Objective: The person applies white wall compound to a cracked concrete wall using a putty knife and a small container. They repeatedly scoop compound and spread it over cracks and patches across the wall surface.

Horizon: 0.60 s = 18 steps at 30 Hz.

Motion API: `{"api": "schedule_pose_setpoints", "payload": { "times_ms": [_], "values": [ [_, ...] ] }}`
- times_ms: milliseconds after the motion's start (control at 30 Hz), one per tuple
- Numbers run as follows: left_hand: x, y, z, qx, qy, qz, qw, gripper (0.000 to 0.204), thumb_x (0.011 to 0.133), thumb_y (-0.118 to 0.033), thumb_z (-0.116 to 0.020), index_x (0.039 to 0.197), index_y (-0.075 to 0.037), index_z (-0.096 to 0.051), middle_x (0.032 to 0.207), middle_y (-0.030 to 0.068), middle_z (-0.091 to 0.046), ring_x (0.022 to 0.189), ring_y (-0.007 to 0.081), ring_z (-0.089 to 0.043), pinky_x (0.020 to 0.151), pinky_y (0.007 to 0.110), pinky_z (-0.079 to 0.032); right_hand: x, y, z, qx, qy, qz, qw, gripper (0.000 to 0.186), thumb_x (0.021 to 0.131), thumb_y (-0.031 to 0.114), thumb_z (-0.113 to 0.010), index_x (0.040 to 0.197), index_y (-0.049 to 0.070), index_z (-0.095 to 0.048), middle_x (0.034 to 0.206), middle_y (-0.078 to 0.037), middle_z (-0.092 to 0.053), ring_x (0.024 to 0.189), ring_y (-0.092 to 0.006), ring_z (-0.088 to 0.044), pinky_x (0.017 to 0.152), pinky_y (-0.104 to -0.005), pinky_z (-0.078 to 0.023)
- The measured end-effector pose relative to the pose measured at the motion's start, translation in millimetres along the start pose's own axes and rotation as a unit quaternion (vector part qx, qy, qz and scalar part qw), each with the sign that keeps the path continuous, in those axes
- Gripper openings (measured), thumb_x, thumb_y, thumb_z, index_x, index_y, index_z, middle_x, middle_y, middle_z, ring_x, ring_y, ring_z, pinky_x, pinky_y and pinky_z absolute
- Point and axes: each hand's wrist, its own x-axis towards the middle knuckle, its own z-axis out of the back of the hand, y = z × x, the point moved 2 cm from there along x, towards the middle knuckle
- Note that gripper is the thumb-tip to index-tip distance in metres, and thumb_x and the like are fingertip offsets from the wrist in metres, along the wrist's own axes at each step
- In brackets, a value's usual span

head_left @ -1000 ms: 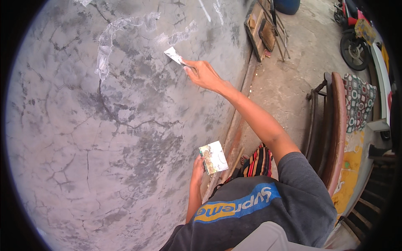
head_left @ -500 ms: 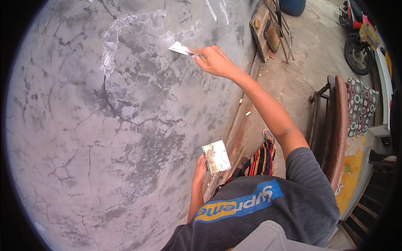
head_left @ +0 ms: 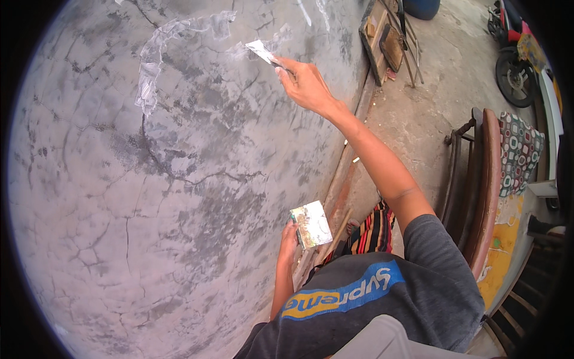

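Observation:
My right hand [head_left: 308, 87] grips a putty knife [head_left: 259, 51], its flat blade against or very close to the grey cracked wall [head_left: 78, 203]. The blade tip is at the lower edge of a thin smear of white putty [head_left: 278, 39]. A curved band of white putty [head_left: 149, 75] covers part of a crack farther left, and below it a bare dark crack [head_left: 156, 154] runs on to the right. Lower down, my left hand [head_left: 287, 244] holds a small square board [head_left: 314, 224] with a whitish, stained face. Its fingers wrap the left edge, partly hidden behind it.
A wooden frame with thin poles [head_left: 378, 45] leans by the wall's far end, near a blue drum [head_left: 421, 7]. To the right stand a brown bench [head_left: 487, 185], a patterned cushion [head_left: 518, 152] and a motorcycle [head_left: 514, 75]. A low ledge [head_left: 342, 179] runs along the wall's foot.
My right hand has shifted the putty knife slightly up the wall, and the blade now tilts more steeply upward at the putty smear. My left hand and the board have barely moved.

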Motion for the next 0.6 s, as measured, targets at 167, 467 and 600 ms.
{"api": "schedule_pose_setpoints", "payload": {
  "times_ms": [167,467,600],
  "values": [
    [8,4,-3,0.007,0.008,-0.006,1.0,0.041,0.097,-0.019,-0.039,0.133,0.001,-0.043,0.122,0.0095,-0.057,0.11,0.0172,-0.057,0.094,0.031,-0.044,-8,-1,-69,0.081,-0.082,-0.034,0.993,0.036,0.092,0.012,-0.051,0.124,-0.004,-0.055,0.056,-0.009,-0.038,0.051,-0.0112,-0.034,0.048,-0.0313,-0.035],
    [15,1,-8,0.014,0.011,0.017,1.0,0.04,0.096,-0.02,-0.04,0.131,-0.001,-0.045,0.122,0.0086,-0.057,0.11,0.0163,-0.056,0.094,0.031,-0.044,-25,1,-6,0.067,0.049,-0.098,0.992,0.039,0.093,0.013,-0.05,0.127,-0.004,-0.053,0.056,-0.001,-0.048,0.048,-0.0089,-0.045,0.046,-0.0277,-0.04],
    [18,-8,-9,0.042,0.021,0.009,0.999,0.038,0.097,-0.019,-0.039,0.129,0.0,-0.047,0.118,0.0077,-0.059,0.106,0.0127,-0.057,0.091,0.028,-0.045,6,2,-8,0.106,0.046,-0.126,0.985,0.04,0.093,0.015,-0.05,0.13,0.0,-0.052,0.056,0.002,-0.045,0.045,-0.0086,-0.046,0.041,-0.027,-0.039]
  ]
}}
